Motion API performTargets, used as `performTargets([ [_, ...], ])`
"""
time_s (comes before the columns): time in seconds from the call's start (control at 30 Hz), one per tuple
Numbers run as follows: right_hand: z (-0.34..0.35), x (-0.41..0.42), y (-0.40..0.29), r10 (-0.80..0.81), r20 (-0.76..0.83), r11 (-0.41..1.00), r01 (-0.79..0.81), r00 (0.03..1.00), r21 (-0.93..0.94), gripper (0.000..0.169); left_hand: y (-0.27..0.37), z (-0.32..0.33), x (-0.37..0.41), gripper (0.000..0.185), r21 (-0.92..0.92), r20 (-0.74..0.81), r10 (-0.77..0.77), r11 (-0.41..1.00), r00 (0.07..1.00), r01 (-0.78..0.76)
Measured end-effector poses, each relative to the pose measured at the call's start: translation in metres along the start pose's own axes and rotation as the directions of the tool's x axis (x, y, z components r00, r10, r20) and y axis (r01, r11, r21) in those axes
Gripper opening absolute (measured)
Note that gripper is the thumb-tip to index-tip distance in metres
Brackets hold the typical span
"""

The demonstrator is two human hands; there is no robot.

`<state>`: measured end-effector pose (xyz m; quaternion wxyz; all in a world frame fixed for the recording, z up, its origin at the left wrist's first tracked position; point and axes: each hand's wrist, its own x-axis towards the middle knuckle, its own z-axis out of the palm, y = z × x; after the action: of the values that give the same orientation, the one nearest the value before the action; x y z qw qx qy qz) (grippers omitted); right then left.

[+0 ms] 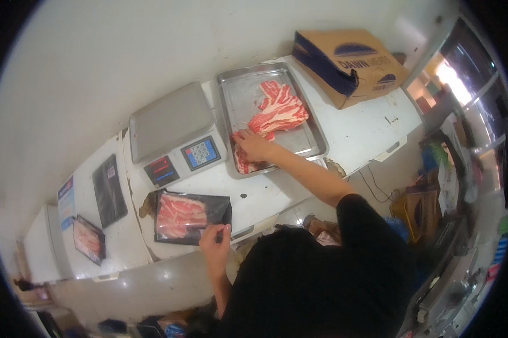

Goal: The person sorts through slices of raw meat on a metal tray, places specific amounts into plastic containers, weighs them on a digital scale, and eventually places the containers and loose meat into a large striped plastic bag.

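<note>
My right hand reaches into a steel tray and lies over sliced marbled meat at its near left corner. Its fingers bend down onto the meat, and I cannot tell whether they grip it. A larger heap of red and white meat slices sits beyond it in the tray. At the counter's front edge, my left hand pinches the near right corner of a black-backed clear plastic bag. Meat slices fill the bag's left part, and its right end stands slightly apart.
A digital scale with a bare pan and lit display stands left of the tray. Further left lie a flat black bag and another packed meat bag. A Dawn Meats cardboard box is at the back right. The white counter has worn edges.
</note>
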<state>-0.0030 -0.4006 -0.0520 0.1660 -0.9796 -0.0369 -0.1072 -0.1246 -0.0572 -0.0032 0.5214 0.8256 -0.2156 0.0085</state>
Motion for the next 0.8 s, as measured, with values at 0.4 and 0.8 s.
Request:
performTargets([
  [0.4, -0.023, -0.003, 0.050, 0.009, 0.265, 0.919, -0.113, 0.964, 0.379, 0.030, 0.003, 0.002, 0.003, 0.010, 0.028, 0.069, -0.004, 1.000, 0.998, 0.002],
  [0.8, -0.094, 0.071, 0.204, 0.653, 0.136, 0.755, -0.624, 0.745, -0.203, 0.075, -0.009, 0.001, 0.007, 0.012, 0.062, 0.020, -0.048, 0.997, 0.999, 0.047],
])
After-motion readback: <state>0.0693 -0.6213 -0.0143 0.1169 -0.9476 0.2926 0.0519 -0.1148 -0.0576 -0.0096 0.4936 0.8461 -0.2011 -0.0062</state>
